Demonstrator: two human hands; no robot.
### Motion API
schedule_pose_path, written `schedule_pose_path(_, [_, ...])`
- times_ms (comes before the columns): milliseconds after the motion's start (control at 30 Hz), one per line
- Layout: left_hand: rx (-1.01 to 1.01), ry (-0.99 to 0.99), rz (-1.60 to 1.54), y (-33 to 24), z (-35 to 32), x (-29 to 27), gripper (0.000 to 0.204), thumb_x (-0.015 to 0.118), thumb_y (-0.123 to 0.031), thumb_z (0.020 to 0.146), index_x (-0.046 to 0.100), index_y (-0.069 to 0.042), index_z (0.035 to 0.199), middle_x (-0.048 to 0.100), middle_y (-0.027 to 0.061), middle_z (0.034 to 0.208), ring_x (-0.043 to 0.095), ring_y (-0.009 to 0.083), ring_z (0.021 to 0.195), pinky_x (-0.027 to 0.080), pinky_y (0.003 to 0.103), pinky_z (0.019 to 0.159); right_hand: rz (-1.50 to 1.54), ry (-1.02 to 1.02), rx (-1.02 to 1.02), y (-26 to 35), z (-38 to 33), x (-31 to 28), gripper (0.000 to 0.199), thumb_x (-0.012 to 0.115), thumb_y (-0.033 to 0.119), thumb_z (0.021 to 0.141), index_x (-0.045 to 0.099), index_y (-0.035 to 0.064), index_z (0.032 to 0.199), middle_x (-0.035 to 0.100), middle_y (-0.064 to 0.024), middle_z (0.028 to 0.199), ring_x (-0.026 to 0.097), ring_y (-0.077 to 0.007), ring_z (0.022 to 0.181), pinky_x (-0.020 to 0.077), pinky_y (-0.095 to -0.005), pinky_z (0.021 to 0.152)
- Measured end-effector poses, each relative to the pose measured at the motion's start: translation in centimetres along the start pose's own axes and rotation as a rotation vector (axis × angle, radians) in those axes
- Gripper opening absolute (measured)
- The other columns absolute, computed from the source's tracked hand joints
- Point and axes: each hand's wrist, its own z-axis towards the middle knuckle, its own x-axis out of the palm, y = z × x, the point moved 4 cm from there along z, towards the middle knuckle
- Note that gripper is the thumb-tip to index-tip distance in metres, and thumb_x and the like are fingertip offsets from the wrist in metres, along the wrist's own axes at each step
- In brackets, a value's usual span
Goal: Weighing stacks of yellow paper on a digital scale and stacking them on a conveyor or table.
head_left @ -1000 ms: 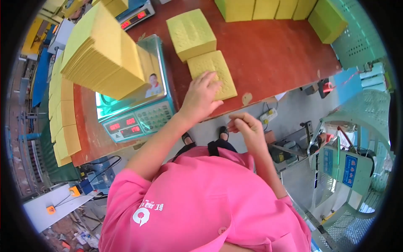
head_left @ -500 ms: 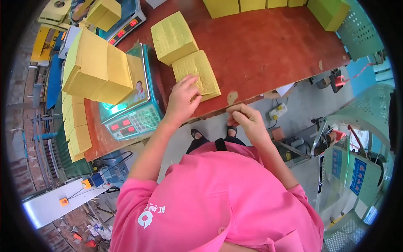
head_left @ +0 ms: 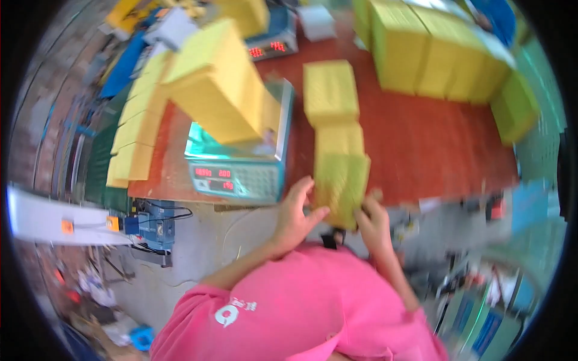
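At the near edge of my red-brown table (head_left: 433, 156), beside the weighing scale (head_left: 241, 171) loaded with yellow sheets, I grip a yellow paper bundle (head_left: 342, 183), left hand (head_left: 295, 216) and right hand (head_left: 374, 224) closed on its sides.

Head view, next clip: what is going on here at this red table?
A person in a pink shirt holds a small stack of yellow paper sheets at the near edge of the red tabletop, left hand and right hand gripping its sides. To the left, a digital weighing scale carries a taller yellow stack. More yellow stacks sit behind. The picture is motion-blurred.
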Motion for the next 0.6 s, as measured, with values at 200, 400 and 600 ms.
schedule_pose_path(200, [-0.378,0.224,-0.719,-0.9,0.4,-5.3,0.023,0.064,-0.021,0.096,0.064,-0.003,0.111,0.062,-0.0009,0.093,0.054,0.0062,0.085,0.046,0.023,0.072,0.069,0.026,-0.209,8.9,-3.9,2.3,0.010,0.055,-0.005,0.092,0.060,-0.0045,0.100,0.064,-0.0054,0.078,0.059,-0.0075,0.066,0.0479,-0.0240,0.056])
schedule_pose_path(400, [0.018,-0.078,-0.429,-9.8,4.4,-18.5,0.024,0.058,-0.024,0.098,0.066,-0.002,0.094,0.061,-0.0043,0.077,0.052,0.0026,0.070,0.044,0.022,0.062,-0.235,-0.086,-0.672,21.6,1.8,6.1,0.002,0.061,-0.006,0.083,0.061,-0.0041,0.083,0.054,-0.0023,0.071,0.052,-0.0083,0.060,0.0418,-0.0252,0.052])
schedule_pose_path(600, [0.175,-0.130,-0.181,-14.5,18.8,-31.8,0.030,0.065,-0.033,0.091,0.060,-0.010,0.074,0.058,-0.0024,0.063,0.053,0.0072,0.054,0.040,0.022,0.049,0.303,0.009,-0.621,33.3,14.6,13.2,0.037,0.064,0.004,0.085,0.059,-0.0042,0.121,0.058,-0.0030,0.075,0.052,-0.0091,0.062,0.0410,-0.0254,0.054])
